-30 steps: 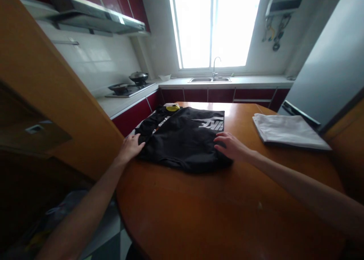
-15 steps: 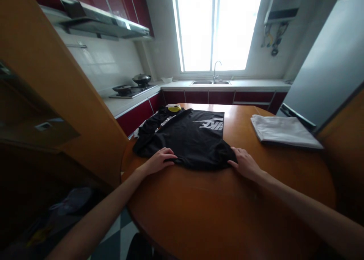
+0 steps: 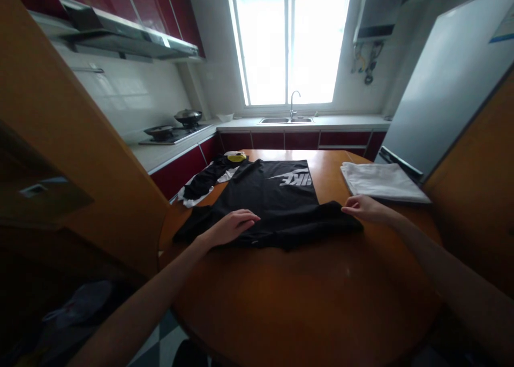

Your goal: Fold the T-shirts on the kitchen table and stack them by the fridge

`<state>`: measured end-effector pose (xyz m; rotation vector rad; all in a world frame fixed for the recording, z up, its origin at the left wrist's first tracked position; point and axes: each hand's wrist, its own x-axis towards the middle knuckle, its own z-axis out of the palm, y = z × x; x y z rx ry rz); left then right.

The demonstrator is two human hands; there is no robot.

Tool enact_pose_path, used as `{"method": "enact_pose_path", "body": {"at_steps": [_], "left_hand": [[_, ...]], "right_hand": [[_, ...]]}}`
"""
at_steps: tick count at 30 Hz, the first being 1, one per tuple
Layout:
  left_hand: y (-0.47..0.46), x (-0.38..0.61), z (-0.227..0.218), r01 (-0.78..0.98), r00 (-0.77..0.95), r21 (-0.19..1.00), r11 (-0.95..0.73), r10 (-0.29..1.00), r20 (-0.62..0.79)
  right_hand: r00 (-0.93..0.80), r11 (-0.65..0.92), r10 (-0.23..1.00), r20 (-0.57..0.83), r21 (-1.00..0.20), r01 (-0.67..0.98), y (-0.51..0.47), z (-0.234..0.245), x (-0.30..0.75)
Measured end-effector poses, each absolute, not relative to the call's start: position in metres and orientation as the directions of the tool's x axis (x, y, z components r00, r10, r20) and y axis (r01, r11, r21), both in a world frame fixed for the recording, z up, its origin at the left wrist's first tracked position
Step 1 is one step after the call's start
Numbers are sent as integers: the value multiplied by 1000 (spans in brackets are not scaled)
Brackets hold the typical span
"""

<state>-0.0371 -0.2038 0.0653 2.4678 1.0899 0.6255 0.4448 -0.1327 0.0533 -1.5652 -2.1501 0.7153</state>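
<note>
A black T-shirt (image 3: 277, 201) with a white Nike print lies spread on the brown wooden table (image 3: 305, 297). Its shoulder and sleeve part runs across the near side, and the print faces up towards the far right corner. My left hand (image 3: 233, 226) is over the near left part of the shirt, its fingers loosely stretched; whether they touch the cloth I cannot tell. At the right sleeve, my right hand (image 3: 367, 208) pinches the upper edge of the cloth between thumb and fingers.
Crumpled black and white clothes with a yellow patch (image 3: 204, 178) lie at the table's far left. Folded white cloth (image 3: 381, 180) rests at the right, near the fridge (image 3: 450, 83). Beyond the table are a stove with pans (image 3: 172, 131) and a sink (image 3: 285, 120).
The bunched near end of the shirt is now spread wider, with the sleeves out to both sides. My right hand has moved out to the right sleeve; my left hand has loosened from the cloth.
</note>
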Motion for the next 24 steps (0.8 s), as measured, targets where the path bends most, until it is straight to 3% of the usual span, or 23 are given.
{"method": "enact_pose_path", "body": {"at_steps": [6, 12, 16, 20, 24], "left_hand": [[-215, -49, 42, 583, 680, 424, -693, 702, 213], [-226, -40, 26, 648, 730, 286, -706, 683, 29], [-235, -25, 33, 644, 710, 287, -710, 694, 123], [-251, -19, 42, 632, 709, 261, -730, 680, 185], [-265, -20, 35, 656, 690, 217, -723, 691, 215]], "right_hand": [[-249, 370, 917, 312, -432, 823, -162, 12, 436], [-269, 303, 945, 184, -189, 934, -183, -31, 439], [-213, 225, 960, 182, -50, 973, -182, -36, 475], [-73, 108, 931, 358, -79, 991, -189, -16, 496], [-304, 456, 823, 480, -237, 858, -221, 10, 465]]}}
